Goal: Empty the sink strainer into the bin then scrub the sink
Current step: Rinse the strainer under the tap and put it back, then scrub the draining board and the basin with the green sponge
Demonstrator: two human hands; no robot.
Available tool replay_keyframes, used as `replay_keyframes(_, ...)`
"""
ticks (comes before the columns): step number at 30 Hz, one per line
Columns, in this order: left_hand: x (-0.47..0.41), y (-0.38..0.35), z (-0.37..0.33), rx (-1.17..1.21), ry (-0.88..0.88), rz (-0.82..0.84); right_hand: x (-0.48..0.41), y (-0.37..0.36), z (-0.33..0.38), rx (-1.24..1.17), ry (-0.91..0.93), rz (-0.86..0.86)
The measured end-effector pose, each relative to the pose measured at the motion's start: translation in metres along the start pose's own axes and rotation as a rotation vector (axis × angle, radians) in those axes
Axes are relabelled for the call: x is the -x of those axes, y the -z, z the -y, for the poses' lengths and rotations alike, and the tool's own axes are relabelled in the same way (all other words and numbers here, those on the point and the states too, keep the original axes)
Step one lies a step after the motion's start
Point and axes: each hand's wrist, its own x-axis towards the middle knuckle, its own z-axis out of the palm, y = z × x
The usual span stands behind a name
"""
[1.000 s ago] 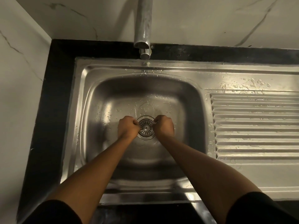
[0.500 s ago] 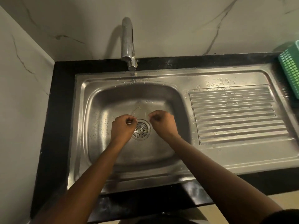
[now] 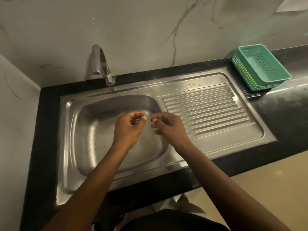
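Note:
The steel sink (image 3: 93,130) is set in a black counter, its basin wet with droplets. Both of my hands hover above the middle of the basin, close together. My left hand (image 3: 128,129) is pinched on a thin metal piece (image 3: 135,119) that looks like the sink strainer seen edge-on; most of it is hidden by my fingers. My right hand (image 3: 168,129) is beside it with loosely curled fingers and nothing visible in them. My left hand and wrist cover the drain hole. No bin is in view.
A chrome tap (image 3: 101,64) stands behind the basin. The ribbed drainboard (image 3: 208,110) lies to the right, and a green plastic basket (image 3: 260,70) sits on the black counter (image 3: 45,130) beyond it. Marble walls close off the back and left. Beige floor (image 3: 266,189) shows at lower right.
Both hands have lifted from the drain at the basin floor to well above it, the left still pinched. The view has pulled back and turned right, revealing the green basket.

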Motion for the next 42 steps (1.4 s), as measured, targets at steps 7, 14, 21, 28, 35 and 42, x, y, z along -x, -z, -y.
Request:
replay_keyframes(7, 0.034, -0.080, -0.053, -0.035, -0.079, 0.075, 0.036, 0.108, 0.015, -0.066, 0.023, -0.090)
replay_keyframes(14, 0.087, -0.192, -0.095, -0.035, -0.123, 0.116, 0.077, 0.237, 0.013, -0.058, 0.075, -0.139)
replay_keyframes(21, 0.118, -0.280, -0.130, -0.026, -0.128, 0.150, 0.089, 0.325, 0.012, -0.031, 0.090, -0.180)
replay_keyframes(28, 0.097, -0.323, -0.148, -0.040, -0.139, 0.180, 0.062, 0.376, 0.013, 0.032, 0.077, -0.270)
replay_keyframes(35, 0.054, -0.369, -0.172, 0.001, -0.128, 0.245, 0.024, 0.424, 0.026, 0.103, 0.069, -0.309)
replay_keyframes(42, 0.025, -0.411, -0.193, -0.005, -0.109, 0.260, -0.040, 0.483, 0.039, 0.226, 0.081, -0.352)
